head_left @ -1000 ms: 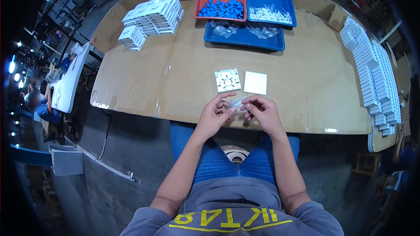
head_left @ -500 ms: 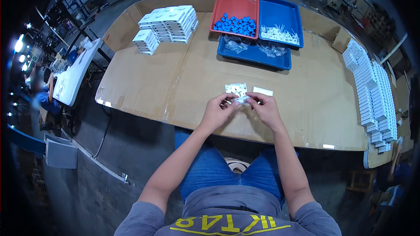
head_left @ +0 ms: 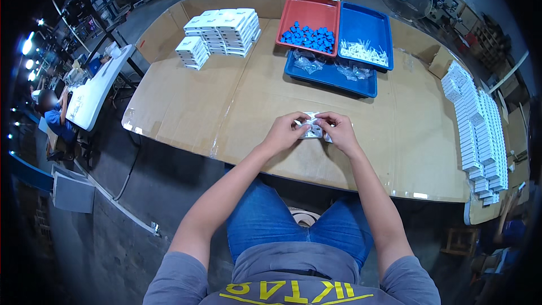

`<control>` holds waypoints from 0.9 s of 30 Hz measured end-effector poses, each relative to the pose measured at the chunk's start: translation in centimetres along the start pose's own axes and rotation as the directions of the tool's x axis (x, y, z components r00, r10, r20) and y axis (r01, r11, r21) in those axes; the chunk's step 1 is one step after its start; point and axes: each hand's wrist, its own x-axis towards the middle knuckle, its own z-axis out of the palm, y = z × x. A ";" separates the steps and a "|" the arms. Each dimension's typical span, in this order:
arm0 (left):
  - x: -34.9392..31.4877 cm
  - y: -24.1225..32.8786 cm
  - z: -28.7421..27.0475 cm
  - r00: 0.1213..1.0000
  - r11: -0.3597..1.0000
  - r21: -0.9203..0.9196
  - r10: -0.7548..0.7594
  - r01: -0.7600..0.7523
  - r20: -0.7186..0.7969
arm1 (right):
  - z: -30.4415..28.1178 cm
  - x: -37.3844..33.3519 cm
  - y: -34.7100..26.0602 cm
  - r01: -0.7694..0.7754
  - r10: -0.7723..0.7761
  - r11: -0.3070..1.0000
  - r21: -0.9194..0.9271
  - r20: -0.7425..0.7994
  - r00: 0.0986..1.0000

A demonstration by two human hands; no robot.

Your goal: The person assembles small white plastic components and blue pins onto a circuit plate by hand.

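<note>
A white square plastic piece (head_left: pixel 311 132) lies on the cardboard-covered table in front of me, partly hidden by my fingers. My left hand (head_left: pixel 287 130) reaches it from the left, with thumb and fingertips pinched together over its face. From the right, my right hand (head_left: pixel 338 130) meets it in a similar pinch, fingertips close to the left ones. Whatever is between the fingertips is too small and too covered to name. A bit of another white piece peeks out beside the right hand.
Beyond my hands stand a red tray (head_left: pixel 288 12) of blue plastic parts, a blue tray (head_left: pixel 361 18) of white sticks, and a lower blue tray (head_left: pixel 333 82) with clear bags. White cases (head_left: pixel 223 28) are stacked far left; tall white stacks (head_left: pixel 480 130) line the right edge.
Both hands have shifted slightly away from me, from the near edge of the white square piece onto it. The small whitish, see-through item pinched between them earlier is now hidden.
</note>
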 end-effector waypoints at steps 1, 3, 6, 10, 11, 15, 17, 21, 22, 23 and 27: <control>0.2 -0.2 -0.1 1.000 0.999 -0.031 0.015 -0.016 -0.021 | -0.1 0.1 0.3 0.011 -0.010 0.999 -0.035 0.013 1.000; 0.6 -0.4 -0.6 0.999 0.995 0.082 0.049 -0.049 0.002 | 0.1 0.1 0.4 0.098 -0.102 0.974 -0.204 -0.007 0.995; 0.7 -0.6 -1.3 0.985 0.942 0.289 0.170 -0.170 0.023 | 0.7 -0.1 -0.1 0.219 -0.243 0.875 -0.432 -0.001 0.970; 0.6 -1.3 -0.8 0.920 0.808 0.476 0.393 -0.348 0.006 | 0.9 -0.2 -0.1 0.277 -0.287 0.776 -0.566 0.074 0.955; 0.5 -1.3 -0.6 0.903 0.781 0.504 0.429 -0.367 -0.008 | 0.9 -0.2 0.0 0.269 -0.280 0.780 -0.565 0.068 0.958; 0.1 -1.8 -0.4 0.898 0.757 0.535 0.441 -0.374 0.004 | 1.0 -0.4 0.0 0.233 -0.253 0.793 -0.563 0.044 0.967; -0.2 -1.6 -0.1 0.905 0.790 0.507 0.423 -0.345 -0.043 | 0.9 -0.5 -0.2 0.242 -0.259 0.768 -0.593 0.058 0.964; -0.1 -1.3 0.0 0.928 0.820 0.479 0.372 -0.314 -0.029 | 0.3 -0.7 -1.0 0.244 -0.257 0.702 -0.669 0.081 0.963; 0.1 -1.3 -0.2 0.930 0.812 0.490 0.368 -0.316 -0.010 | 0.4 -0.6 -1.2 0.239 -0.251 0.706 -0.667 0.080 0.965; 0.3 -1.3 -0.4 0.932 0.806 0.500 0.364 -0.318 0.008 | 0.6 -0.3 -1.4 0.243 -0.254 0.684 -0.688 0.089 0.963; 1.0 -1.2 -0.6 0.881 0.717 0.587 0.473 -0.377 -0.013 | 0.5 0.1 -2.0 0.252 -0.250 0.627 -0.737 0.115 0.961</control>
